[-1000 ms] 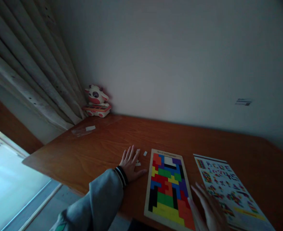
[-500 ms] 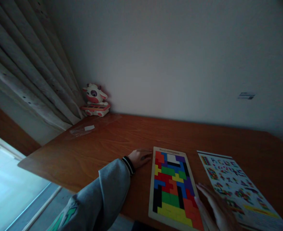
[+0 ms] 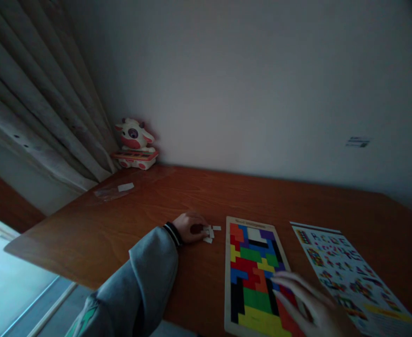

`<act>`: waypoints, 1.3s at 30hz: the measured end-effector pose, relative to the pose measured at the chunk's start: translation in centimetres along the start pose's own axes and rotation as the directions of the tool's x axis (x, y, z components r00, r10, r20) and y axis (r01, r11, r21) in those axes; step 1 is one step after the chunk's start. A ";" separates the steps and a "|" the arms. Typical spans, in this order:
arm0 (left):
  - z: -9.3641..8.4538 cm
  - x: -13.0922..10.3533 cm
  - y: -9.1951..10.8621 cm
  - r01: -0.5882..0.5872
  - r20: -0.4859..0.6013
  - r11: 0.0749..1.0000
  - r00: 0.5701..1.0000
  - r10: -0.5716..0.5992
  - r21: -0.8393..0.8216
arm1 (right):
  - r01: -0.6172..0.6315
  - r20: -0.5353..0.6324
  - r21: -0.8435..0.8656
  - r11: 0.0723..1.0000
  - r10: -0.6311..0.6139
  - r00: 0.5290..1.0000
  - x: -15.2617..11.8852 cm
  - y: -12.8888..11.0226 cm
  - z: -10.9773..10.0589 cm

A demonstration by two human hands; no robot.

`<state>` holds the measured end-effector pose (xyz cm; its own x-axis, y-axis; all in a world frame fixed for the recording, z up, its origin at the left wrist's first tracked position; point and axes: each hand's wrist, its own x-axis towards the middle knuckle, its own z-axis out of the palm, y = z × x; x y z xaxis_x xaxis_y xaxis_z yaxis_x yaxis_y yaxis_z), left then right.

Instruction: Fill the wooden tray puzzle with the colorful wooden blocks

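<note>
A wooden puzzle board [image 3: 228, 281] filled with coloured block pieces lies flat on the brown table [image 3: 142, 224]. Left of it, my left hand [image 3: 191, 227] rests low with its fingertips on small white pieces [image 3: 209, 233]; whether it grips one is too small to tell. Over the lower right part of the board hovers my right hand [image 3: 307, 299], fingers apart and holding nothing. Near the top of the board are a white area [image 3: 254, 234] and a black piece beneath it. A printed sheet [image 3: 353, 276] with coloured figures lies right of the board.
A cow-shaped toy [image 3: 134, 144] stands at the back left corner by the curtain [image 3: 33, 107]. In front of it lies a clear plastic wrapper with a white label [image 3: 125, 187]. The wall runs along the table's back edge.
My left hand has moved left from the board's edge, and small white pieces now show by its fingertips. My right hand has shifted left over the board. The view has shifted slightly.
</note>
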<state>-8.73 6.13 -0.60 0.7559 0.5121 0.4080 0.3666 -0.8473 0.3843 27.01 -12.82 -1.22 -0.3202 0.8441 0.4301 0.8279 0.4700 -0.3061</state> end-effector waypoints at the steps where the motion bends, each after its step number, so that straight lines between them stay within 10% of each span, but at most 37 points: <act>1: 0.0 -0.1 -0.1 -0.003 0.000 1.000 1.000 0.003 -0.016 | -0.009 0.058 0.045 0.999 0.006 0.998 1.7 -0.9 0.1; 8: -0.1 -0.3 -0.4 -0.004 -0.005 1.000 1.000 0.004 -0.012 | -0.007 0.219 0.135 0.991 -0.023 0.975 14.0 -4.2 4.2; 13: -0.8 -0.9 -1.0 0.010 -0.012 1.000 1.000 -0.010 0.015 | -0.041 0.244 0.121 0.992 0.010 0.970 17.7 -3.7 7.1; 39: 0.4 0.0 0.3 -0.148 -0.023 0.988 0.989 0.149 0.040 | -0.210 0.306 0.328 0.921 0.106 0.946 16.7 -4.9 8.2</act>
<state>-8.40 5.83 -0.78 0.7892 0.3829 0.4801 0.2717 -0.9188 0.2862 13.84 1.14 0.48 -0.3560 0.9275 0.1142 0.6784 0.3406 -0.6510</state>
